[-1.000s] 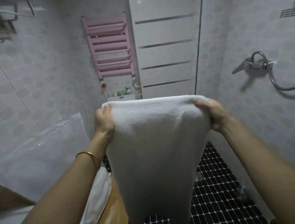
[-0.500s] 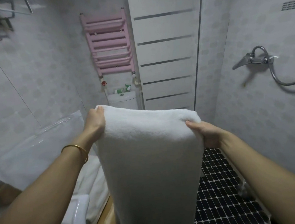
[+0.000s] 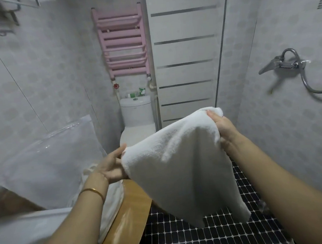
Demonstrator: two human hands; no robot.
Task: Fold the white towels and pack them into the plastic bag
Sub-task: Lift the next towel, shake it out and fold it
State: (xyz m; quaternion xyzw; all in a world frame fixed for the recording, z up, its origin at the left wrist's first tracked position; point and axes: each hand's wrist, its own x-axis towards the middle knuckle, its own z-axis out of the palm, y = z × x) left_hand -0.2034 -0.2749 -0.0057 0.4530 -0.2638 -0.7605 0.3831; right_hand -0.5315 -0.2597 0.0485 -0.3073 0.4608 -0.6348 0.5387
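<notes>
While hanging slack, towel (image 3: 179, 168) gripped at two corners: pinched by the left hand (image 3: 111, 166) (the lower one), clutched by the right hand (image 3: 224, 128) higher up; plastic bag (image 3: 49, 161) left of the left hand.

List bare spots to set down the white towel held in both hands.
Free: the right edge of the rounded wooden board, between the heaped white cloth and the black mosaic floor; also the closed lid of the white toilet beyond. Crowded: the left, where the clear plastic bag stands behind the cloth.
</notes>
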